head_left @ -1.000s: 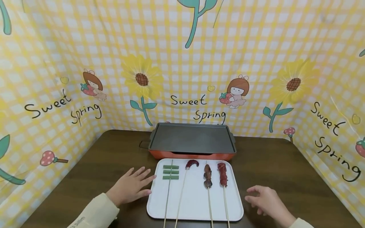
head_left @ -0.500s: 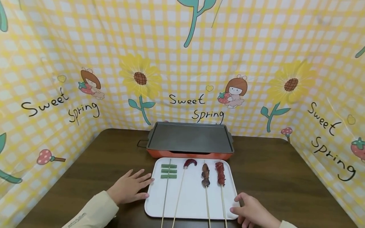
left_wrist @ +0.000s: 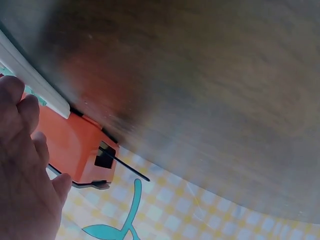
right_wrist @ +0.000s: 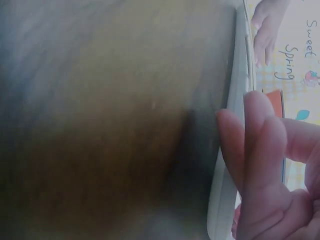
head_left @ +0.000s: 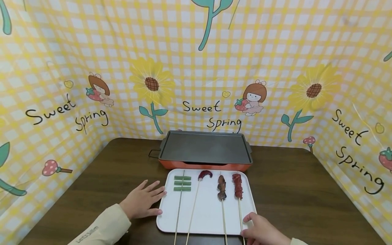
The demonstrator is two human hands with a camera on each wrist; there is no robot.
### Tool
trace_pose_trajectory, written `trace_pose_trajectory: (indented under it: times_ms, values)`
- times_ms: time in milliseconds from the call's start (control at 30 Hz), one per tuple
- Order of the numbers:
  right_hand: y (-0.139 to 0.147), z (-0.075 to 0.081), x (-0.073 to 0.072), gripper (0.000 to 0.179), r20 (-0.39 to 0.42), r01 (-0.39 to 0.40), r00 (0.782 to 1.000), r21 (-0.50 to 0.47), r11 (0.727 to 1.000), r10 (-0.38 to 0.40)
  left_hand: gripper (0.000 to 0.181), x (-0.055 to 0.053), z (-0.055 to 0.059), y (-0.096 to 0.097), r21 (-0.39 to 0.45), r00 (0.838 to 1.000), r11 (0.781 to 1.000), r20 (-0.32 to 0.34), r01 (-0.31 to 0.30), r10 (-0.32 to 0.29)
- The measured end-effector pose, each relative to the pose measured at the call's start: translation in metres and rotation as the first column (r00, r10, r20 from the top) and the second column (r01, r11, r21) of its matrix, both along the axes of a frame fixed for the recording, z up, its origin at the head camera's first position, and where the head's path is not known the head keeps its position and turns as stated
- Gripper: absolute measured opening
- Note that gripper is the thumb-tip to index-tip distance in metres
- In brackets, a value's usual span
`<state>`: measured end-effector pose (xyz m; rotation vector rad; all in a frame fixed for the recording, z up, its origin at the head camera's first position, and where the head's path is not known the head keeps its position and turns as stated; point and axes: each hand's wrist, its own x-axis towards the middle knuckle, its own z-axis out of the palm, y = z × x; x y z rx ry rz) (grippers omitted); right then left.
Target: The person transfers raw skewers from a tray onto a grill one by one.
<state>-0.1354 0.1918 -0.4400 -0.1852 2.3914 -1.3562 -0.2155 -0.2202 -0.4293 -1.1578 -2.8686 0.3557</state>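
Note:
Four-cornered and white, the tray [head_left: 208, 217] holds several skewers. On the left lies a skewer of green vegetable pieces [head_left: 182, 183]; beside it is a skewer with a dark red curled piece [head_left: 205, 175]. Farther right are a brown meat skewer [head_left: 222, 188] and a red meat skewer [head_left: 237, 186]. My left hand [head_left: 142, 200], fingers spread, is at the tray's left edge. My right hand [head_left: 263, 229] is over the tray's near right corner, thumb and forefinger apart beside the red meat skewer's stick; its other fingers are bent. Neither wrist view shows anything held.
Behind the tray stands an orange-red grill with a flat dark plate [head_left: 205, 147] and a wire handle [head_left: 153, 153] on its left. A brown wooden table [head_left: 294, 180] carries everything. Yellow checked cloth [head_left: 196, 68] hangs around its back and sides.
My right hand has moved left from the table beside the tray to the red meat skewer's stick. My left hand stays at the tray's left edge.

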Motion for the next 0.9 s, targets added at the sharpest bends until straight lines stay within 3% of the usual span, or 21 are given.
trace_pose_trajectory:
  times_ms: [300, 500, 667, 900]
  values:
    - [-0.0068, -0.0023, -0.0003, 0.031, 0.004, 0.030, 1.000, 0.054, 0.998, -0.031, 0.083, -0.0015, 0.0034, 0.0011, -0.015, 0.992, 1.000, 0.123, -0.024, 0.026]
    - [-0.0097, -0.0053, -0.0019, 0.027, 0.011, 0.015, 1.000, 0.045, 0.999, -0.016, 0.088, -0.0013, 0.0024, 0.0006, -0.045, 0.994, 0.998, 0.094, -0.043, 0.047]
    - [-0.0106, -0.0090, -0.0018, 0.026, -0.019, -0.015, 1.000, -0.010, 1.000, 0.014, 0.079, -0.0010, 0.0018, -0.0017, -0.020, 0.998, 1.000, 0.066, -0.020, 0.021]
    - [-0.0111, -0.0098, -0.0016, 0.028, -0.037, -0.007, 0.999, -0.033, 0.999, 0.006, 0.073, 0.0000, 0.0054, -0.0002, -0.022, 0.996, 0.999, 0.086, -0.038, 0.040]
